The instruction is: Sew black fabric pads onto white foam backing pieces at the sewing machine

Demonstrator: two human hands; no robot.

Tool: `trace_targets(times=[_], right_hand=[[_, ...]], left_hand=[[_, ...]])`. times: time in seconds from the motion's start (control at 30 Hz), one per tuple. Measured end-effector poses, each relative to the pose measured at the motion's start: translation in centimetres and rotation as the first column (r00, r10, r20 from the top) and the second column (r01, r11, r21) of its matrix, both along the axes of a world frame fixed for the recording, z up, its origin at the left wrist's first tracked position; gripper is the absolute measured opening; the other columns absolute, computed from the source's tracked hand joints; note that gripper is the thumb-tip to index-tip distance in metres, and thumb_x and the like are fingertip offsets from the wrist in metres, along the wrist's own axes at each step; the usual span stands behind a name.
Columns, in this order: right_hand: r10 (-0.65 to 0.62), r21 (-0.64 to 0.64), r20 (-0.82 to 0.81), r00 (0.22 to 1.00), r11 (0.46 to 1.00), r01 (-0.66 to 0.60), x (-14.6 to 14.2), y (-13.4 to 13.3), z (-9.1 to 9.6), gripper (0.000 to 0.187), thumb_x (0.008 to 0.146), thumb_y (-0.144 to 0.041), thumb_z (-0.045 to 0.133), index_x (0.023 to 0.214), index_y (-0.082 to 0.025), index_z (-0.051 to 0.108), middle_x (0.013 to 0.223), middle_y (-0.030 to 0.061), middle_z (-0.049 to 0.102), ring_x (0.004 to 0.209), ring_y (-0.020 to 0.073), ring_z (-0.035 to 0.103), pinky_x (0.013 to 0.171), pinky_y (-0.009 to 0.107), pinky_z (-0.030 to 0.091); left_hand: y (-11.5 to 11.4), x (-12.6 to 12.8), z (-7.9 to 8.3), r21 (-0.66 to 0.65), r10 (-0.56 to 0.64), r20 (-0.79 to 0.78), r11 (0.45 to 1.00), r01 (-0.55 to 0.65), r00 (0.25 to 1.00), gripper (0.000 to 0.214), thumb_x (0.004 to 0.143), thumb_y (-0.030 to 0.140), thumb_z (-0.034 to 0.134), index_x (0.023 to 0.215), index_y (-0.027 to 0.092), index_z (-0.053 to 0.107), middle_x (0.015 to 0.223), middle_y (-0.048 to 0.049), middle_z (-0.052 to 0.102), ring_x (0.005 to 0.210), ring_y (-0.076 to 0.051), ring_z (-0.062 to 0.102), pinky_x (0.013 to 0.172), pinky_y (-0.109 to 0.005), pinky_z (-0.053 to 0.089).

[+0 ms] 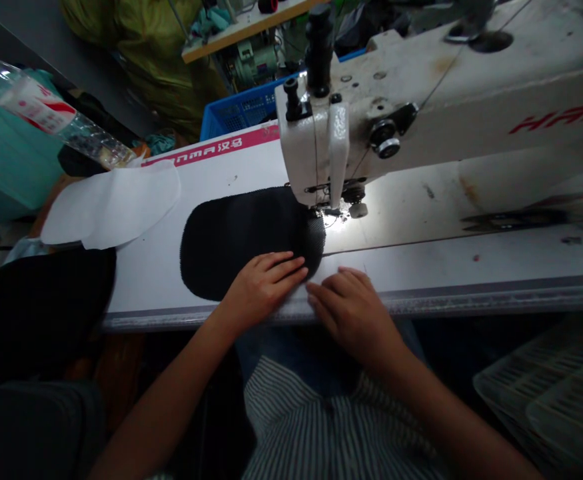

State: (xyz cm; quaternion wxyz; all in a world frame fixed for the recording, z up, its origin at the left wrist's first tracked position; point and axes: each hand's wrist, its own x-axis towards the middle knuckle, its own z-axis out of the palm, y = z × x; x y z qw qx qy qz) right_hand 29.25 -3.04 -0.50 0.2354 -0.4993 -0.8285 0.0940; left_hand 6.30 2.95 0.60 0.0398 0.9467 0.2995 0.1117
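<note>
A black rounded fabric piece (236, 233) lies flat on the white sewing table (156, 280), its right end under the sewing machine's needle area (334, 213). My left hand (266, 283) rests palm down on the near right part of the fabric, fingers stretched out. Just right of it, my right hand (354, 307) is at the table's front edge, close to the fabric's near right corner. Its fingers are curled together; whatever they may hold is hidden. Light from the machine head (311, 133) falls beside the fabric's right end.
White rounded sheets (114, 203) lie at the table's left end, near a clear plastic bottle (56, 110). Another black piece (41, 310) sits lower left. Dark thread snips (516, 219) lie under the machine arm. A blue crate (241, 107) stands behind, and a pale plastic basket (546, 380) at lower right.
</note>
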Motion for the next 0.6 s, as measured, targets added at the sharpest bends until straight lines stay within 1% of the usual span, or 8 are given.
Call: trace_targets(times=[0.03, 0.1, 0.17, 0.27, 0.47, 0.6], right_hand=[[-0.031, 0.000, -0.008, 0.999, 1.000, 0.031, 0.3, 0.3, 0.1, 0.025, 0.104, -0.025, 0.052, 0.119, -0.018, 0.070, 0.091, 0.0066, 0.066, 0.087, 0.0215, 0.055, 0.093, 0.039, 0.043], [-0.097, 0.007, 0.040, 0.994, 0.995, 0.097, 0.7, 1.1, 0.2, 0.030, 0.103, -0.022, 0.052, 0.129, -0.016, 0.066, 0.096, 0.0092, 0.068, 0.088, 0.0230, 0.055, 0.085, 0.038, 0.042], [-0.129, 0.009, 0.132, 0.983, 0.992, 0.129, 1.0, 2.0, 0.2, 0.034, 0.101, -0.019, 0.052, 0.133, -0.017, 0.064, 0.100, 0.0107, 0.068, 0.089, 0.0243, 0.054, 0.085, 0.040, 0.040], [-0.146, -0.004, 0.218, 0.965, 0.989, 0.151, 1.0, 3.8, 0.2, 0.031, 0.101, -0.020, 0.053, 0.129, -0.019, 0.067, 0.100, 0.0107, 0.067, 0.087, 0.0244, 0.052, 0.085, 0.040, 0.037], [-0.201, -0.011, 0.219, 0.955, 0.978, 0.208, 1.3, 7.1, 0.3, 0.028, 0.102, -0.023, 0.051, 0.126, -0.023, 0.068, 0.094, 0.0088, 0.066, 0.082, 0.0235, 0.049, 0.078, 0.041, 0.033], [-0.208, 0.014, 0.218, 0.953, 0.978, 0.210, 1.6, 8.0, 0.0, 0.033, 0.102, -0.020, 0.047, 0.130, -0.023, 0.065, 0.093, 0.0094, 0.068, 0.077, 0.0217, 0.048, 0.073, 0.041, 0.032]], left_hand=[[0.0, 0.0, 0.1, -0.004, -0.007, -0.015, 1.000, 0.006, 1.000, 0.034, 0.104, 0.020, 0.056, 0.136, 0.022, 0.066, 0.140, -0.0084, 0.069, 0.134, -0.027, 0.060, 0.105, -0.047, 0.054], [0.2, 0.1, 0.5, -0.010, -0.016, -0.037, 1.000, 0.016, 0.999, 0.035, 0.104, 0.019, 0.056, 0.137, 0.021, 0.065, 0.140, -0.0079, 0.068, 0.134, -0.027, 0.059, 0.104, -0.046, 0.054], [0.7, 0.2, 0.7, -0.012, -0.011, -0.055, 1.000, 0.010, 0.998, 0.035, 0.104, 0.019, 0.056, 0.138, 0.020, 0.065, 0.140, -0.0077, 0.068, 0.133, -0.028, 0.060, 0.102, -0.046, 0.055], [1.8, 0.8, 0.8, -0.013, 0.010, -0.087, 1.000, -0.011, 0.996, 0.036, 0.103, 0.019, 0.057, 0.137, 0.020, 0.065, 0.140, -0.0087, 0.068, 0.130, -0.029, 0.061, 0.097, -0.046, 0.056], [4.2, 2.9, 0.7, 0.015, 0.090, -0.102, 0.996, -0.089, 0.991, 0.033, 0.101, 0.022, 0.061, 0.134, 0.020, 0.067, 0.139, -0.0089, 0.068, 0.126, -0.031, 0.061, 0.088, -0.045, 0.059], [5.3, 4.4, 1.2, 0.012, 0.147, -0.146, 0.989, -0.147, 0.978, 0.033, 0.101, 0.021, 0.060, 0.133, 0.019, 0.066, 0.139, -0.0107, 0.067, 0.122, -0.033, 0.061, 0.085, -0.045, 0.060]])
